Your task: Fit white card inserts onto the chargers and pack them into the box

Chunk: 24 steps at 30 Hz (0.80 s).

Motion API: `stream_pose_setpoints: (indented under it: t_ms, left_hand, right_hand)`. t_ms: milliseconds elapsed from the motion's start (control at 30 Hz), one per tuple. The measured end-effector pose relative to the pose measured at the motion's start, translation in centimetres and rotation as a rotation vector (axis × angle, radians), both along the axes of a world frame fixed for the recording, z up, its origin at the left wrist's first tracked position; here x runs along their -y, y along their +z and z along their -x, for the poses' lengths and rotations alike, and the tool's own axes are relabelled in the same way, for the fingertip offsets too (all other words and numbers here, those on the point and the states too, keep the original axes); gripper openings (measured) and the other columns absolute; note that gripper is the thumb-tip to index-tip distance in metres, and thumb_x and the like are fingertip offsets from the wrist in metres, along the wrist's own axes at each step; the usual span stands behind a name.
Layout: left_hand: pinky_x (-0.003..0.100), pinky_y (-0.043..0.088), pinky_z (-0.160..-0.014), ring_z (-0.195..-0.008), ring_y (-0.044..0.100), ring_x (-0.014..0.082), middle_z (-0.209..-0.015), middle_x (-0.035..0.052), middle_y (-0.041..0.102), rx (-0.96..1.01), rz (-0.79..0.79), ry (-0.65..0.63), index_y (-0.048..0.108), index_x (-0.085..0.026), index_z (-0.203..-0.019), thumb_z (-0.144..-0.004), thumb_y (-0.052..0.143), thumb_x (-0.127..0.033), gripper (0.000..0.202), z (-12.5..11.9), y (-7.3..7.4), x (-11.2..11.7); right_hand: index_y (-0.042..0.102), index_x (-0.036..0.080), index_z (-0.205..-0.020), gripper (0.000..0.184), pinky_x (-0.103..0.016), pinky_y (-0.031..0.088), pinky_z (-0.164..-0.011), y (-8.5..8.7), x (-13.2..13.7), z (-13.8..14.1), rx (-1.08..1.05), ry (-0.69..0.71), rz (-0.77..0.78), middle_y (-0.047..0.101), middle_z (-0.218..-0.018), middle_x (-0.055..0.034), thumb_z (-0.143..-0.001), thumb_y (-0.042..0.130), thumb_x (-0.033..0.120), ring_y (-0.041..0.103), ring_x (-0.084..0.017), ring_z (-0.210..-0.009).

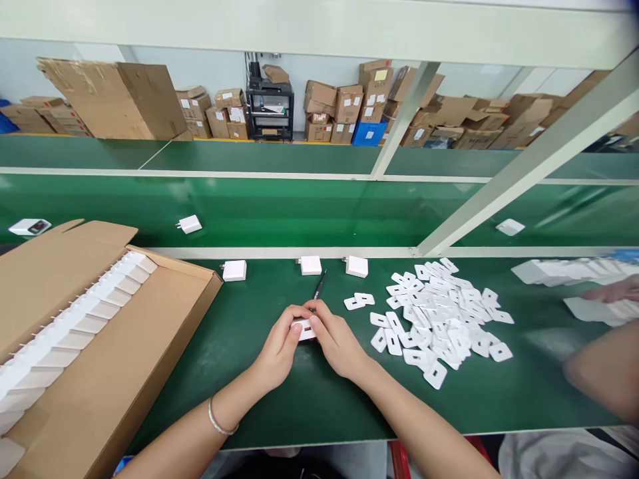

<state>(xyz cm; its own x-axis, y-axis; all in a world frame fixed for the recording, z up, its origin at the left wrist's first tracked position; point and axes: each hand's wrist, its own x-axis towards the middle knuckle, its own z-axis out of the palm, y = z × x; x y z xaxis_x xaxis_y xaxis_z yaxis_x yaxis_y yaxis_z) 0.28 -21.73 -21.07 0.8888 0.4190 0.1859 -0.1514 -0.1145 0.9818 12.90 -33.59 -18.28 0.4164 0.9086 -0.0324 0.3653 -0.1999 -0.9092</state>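
Observation:
My left hand (pixel 280 342) and my right hand (pixel 335 336) meet over the front middle of the bench. Between their thumbs and fingers they grip a small white slotted plate (pixel 303 329) with a dark oblong opening; whether a charger body sits behind it is hidden. Just beyond my fingertips lies a thin black pen-like tool (pixel 320 285). Two loose slotted plates (pixel 359 301) lie right of it, and a large spread pile of them (pixel 439 313) is farther right. White plug chargers stand behind my hands: one at left (pixel 234 270), one in the middle (pixel 310 265), one at right (pixel 356 267).
An open cardboard box (pixel 164 332) with a row of white chargers (pixel 80 332) fills the left. More chargers lie on the green conveyor belt (pixel 299 209). A co-worker's blurred arm (pixel 604 366) reaches in at right beside white pieces (pixel 574 271). A slanted metal post (pixel 519 163) rises at right.

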Motion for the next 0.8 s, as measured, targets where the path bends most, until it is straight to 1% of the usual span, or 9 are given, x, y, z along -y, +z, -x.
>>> stream_pose_setpoints:
  t_ms: [167, 200, 267, 333, 400, 467, 567, 667, 800]
  left_hand:
    - [0.039, 0.041, -0.106, -0.121, 0.052, 0.0238, -0.125, 0.011, 0.054, 0.061, -0.086, 0.021, 0.056, -0.022, -0.121, -0.109, 0.034, -0.039, 0.03, 0.0, -0.2, 0.1]
    - [0.04, 0.04, -0.108, -0.124, 0.05, 0.0244, -0.128, 0.0117, 0.051, 0.065, -0.112, 0.029, 0.056, -0.023, -0.121, -0.109, 0.033, -0.038, 0.03, 0.1, -0.3, 0.1]
    - [0.042, 0.038, -0.11, -0.131, 0.045, 0.0253, -0.135, 0.0126, 0.045, 0.041, -0.162, 0.055, 0.054, -0.024, -0.123, -0.109, 0.03, -0.039, 0.033, 0.2, -0.5, 0.1]
    - [0.043, 0.038, -0.11, -0.131, 0.044, 0.0262, -0.137, 0.0136, 0.042, -0.003, -0.227, 0.08, 0.05, -0.024, -0.13, -0.108, 0.029, -0.041, 0.035, 0.3, -0.6, -0.1]
    - [0.043, 0.041, -0.105, -0.124, 0.05, 0.0268, -0.135, 0.0145, 0.047, -0.044, -0.295, 0.074, 0.045, -0.023, -0.136, -0.108, 0.031, -0.044, 0.038, 0.3, -0.6, -0.3]
    - [0.043, 0.043, -0.1, -0.116, 0.056, 0.0269, -0.131, 0.0143, 0.054, -0.097, -0.336, 0.048, 0.044, -0.022, -0.137, -0.107, 0.034, -0.044, 0.039, 0.3, -0.4, -0.6]
    - [0.04, 0.044, -0.096, -0.112, 0.059, 0.0264, -0.129, 0.0134, 0.058, -0.15, -0.32, 0.039, 0.047, -0.022, -0.135, -0.106, 0.038, -0.043, 0.036, 0.2, -0.2, -0.9]
    - [0.038, 0.044, -0.095, -0.111, 0.059, 0.0254, -0.128, 0.0117, 0.059, -0.106, -0.284, 0.03, 0.051, -0.023, -0.133, -0.106, 0.04, -0.042, 0.035, 0.1, -0.2, -1.1]
    - [0.038, 0.043, -0.1, -0.115, 0.056, 0.0251, -0.126, 0.0101, 0.061, -0.046, -0.311, -0.008, 0.056, -0.025, -0.133, -0.107, 0.038, -0.039, 0.035, 0.1, -0.3, -1.3]
  right_hand:
    - [0.051, 0.027, -0.135, 0.039, -0.031, 0.046, -0.085, -0.8, -0.2, -0.3, -0.078, 0.02, -0.079, 0.068, -0.116, -0.004, -0.107, 0.037, 0.049, 0.064, -0.018, -0.098]
    - [0.051, 0.028, -0.139, 0.04, -0.031, 0.047, -0.085, -1.0, -0.2, -0.4, -0.084, 0.028, -0.102, 0.067, -0.114, -0.0042, -0.106, 0.039, 0.049, 0.064, -0.018, -0.097]
    - [0.051, 0.028, -0.142, 0.044, -0.03, 0.046, -0.077, -1.4, -0.4, -0.5, -0.094, 0.021, -0.136, 0.066, -0.099, -0.0032, -0.104, 0.046, 0.049, 0.061, -0.017, -0.085]
    - [0.058, 0.026, -0.137, 0.044, -0.029, 0.044, -0.069, -1.7, -0.6, -0.6, -0.105, -0.039, -0.165, 0.061, -0.084, -0.0016, -0.1, 0.053, 0.05, 0.054, -0.016, -0.073]
    - [0.065, 0.024, -0.126, 0.041, -0.029, 0.043, -0.068, -2.0, -0.7, -0.6, -0.095, -0.114, -0.192, 0.059, -0.083, -0.0022, -0.096, 0.059, 0.05, 0.05, -0.015, -0.071]
    - [0.068, 0.022, -0.117, 0.038, -0.029, 0.042, -0.067, -2.1, -0.9, -0.6, -0.085, -0.145, -0.201, 0.06, -0.084, -0.0028, -0.094, 0.062, 0.051, 0.049, -0.015, -0.071]
    - [0.066, 0.021, -0.111, 0.037, -0.028, 0.041, -0.066, -2.1, -1.0, -0.7, -0.118, -0.088, -0.218, 0.058, -0.081, -0.002, -0.096, 0.057, 0.054, 0.049, -0.015, -0.07]
    - [0.065, 0.021, -0.112, 0.042, -0.029, 0.043, -0.07, -1.9, -1.0, -0.9, -0.171, -0.019, -0.226, 0.062, -0.088, -0.0034, -0.101, 0.046, 0.057, 0.053, -0.016, -0.076]
    - [0.065, 0.021, -0.109, 0.036, -0.028, 0.041, -0.07, -1.7, -0.9, -0.9, -0.179, -0.02, -0.183, 0.061, -0.089, -0.0031, -0.1, 0.051, 0.053, 0.053, -0.016, -0.076]
